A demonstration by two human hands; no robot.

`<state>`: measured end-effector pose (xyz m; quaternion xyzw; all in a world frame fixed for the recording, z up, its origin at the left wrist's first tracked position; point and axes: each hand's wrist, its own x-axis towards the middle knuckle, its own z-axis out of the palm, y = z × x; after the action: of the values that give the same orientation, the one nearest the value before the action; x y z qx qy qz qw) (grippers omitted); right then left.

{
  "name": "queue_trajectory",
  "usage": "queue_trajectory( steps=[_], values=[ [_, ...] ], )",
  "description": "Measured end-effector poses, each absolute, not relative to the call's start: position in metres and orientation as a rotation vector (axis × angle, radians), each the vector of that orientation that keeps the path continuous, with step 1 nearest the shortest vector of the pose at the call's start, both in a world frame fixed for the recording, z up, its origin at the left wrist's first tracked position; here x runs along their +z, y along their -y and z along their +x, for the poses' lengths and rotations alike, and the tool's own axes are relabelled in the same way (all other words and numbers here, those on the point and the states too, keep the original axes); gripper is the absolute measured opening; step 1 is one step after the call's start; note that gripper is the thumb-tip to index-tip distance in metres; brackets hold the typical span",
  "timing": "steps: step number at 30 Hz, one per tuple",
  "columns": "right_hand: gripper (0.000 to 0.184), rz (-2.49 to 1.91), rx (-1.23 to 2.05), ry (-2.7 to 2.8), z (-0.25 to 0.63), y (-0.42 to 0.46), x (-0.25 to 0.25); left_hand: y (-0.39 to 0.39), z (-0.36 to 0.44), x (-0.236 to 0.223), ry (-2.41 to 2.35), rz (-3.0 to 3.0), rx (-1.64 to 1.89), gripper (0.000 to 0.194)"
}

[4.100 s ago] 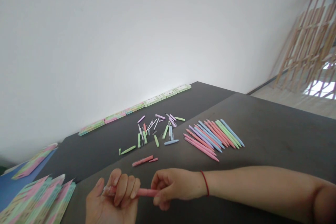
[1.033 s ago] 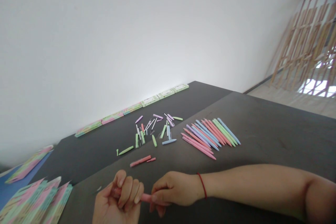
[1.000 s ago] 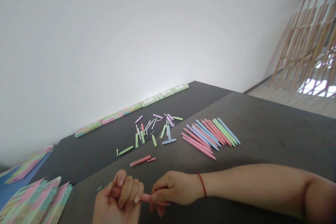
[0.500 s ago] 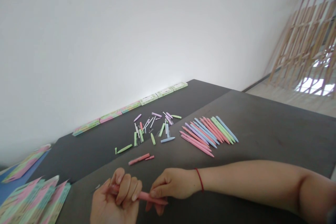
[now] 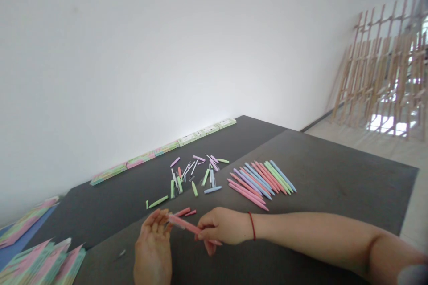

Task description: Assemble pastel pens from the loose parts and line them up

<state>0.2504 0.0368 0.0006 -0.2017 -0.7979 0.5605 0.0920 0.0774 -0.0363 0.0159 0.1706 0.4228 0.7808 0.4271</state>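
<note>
My right hand [image 5: 222, 228] pinches a pink pen [image 5: 187, 224] near its pointed end; the pen's clear-clipped end tilts up to the left. My left hand [image 5: 154, 242] is palm up with its fingers uncurled, right beside that clipped end; whether a fingertip touches it I cannot tell. Just behind lie a pink pen barrel [image 5: 183, 212] and a small pink piece [image 5: 191, 213], the barrel partly hidden by my left fingers and the pen. Farther back are scattered pen parts [image 5: 194, 189] in green, purple, blue and white. A row of whole pens [image 5: 264, 180] lies to the right.
Flat boxes [image 5: 167, 148] line the table's back edge along the wall. Stacked pastel packs [image 5: 43, 260] sit at the front left, and another pack [image 5: 28, 220] lies on a blue surface. A small clear scrap [image 5: 121, 254] is left of my hand. Wooden racks [image 5: 381, 71] stand beyond the dark table [image 5: 334, 178].
My left hand has let go of the pink pen and opened its fingers. The pen is now in my right hand alone, its clipped end exposed. The camera view has shifted slightly.
</note>
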Motion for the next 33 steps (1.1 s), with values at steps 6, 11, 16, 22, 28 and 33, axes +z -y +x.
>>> queue_trajectory(
  steps=[6, 11, 16, 22, 28, 33],
  values=[
    [0.014, -1.106, 0.923, 2.648, 0.273, -0.054, 0.021, 0.031, 0.055, -0.002, -1.206, 0.817, 2.076, 0.014],
    [0.016, -1.03, 1.342, 2.534, 0.29, -0.05, 0.019, 0.031, 0.069, -0.006, -1.192, 0.856, 1.95, 0.016],
    [0.013, -0.701, 1.497, 2.426, 0.281, -0.027, 0.019, 0.038, 0.1, 0.008, -0.835, 0.513, 1.518, 0.031],
    [0.019, -0.564, 1.186, 2.58, 0.256, -0.003, 0.028, 0.059, 0.114, 0.039, -0.533, 0.498, 1.559, 0.039],
    [0.019, -0.431, 1.319, 2.464, 0.246, 0.001, 0.022, 0.066, 0.107, 0.052, -0.564, 0.439, 1.562, 0.034],
    [0.025, -0.259, 1.622, 2.294, 0.243, -0.002, 0.017, 0.063, 0.107, 0.054, -0.618, 0.375, 1.558, 0.039]
  ],
)
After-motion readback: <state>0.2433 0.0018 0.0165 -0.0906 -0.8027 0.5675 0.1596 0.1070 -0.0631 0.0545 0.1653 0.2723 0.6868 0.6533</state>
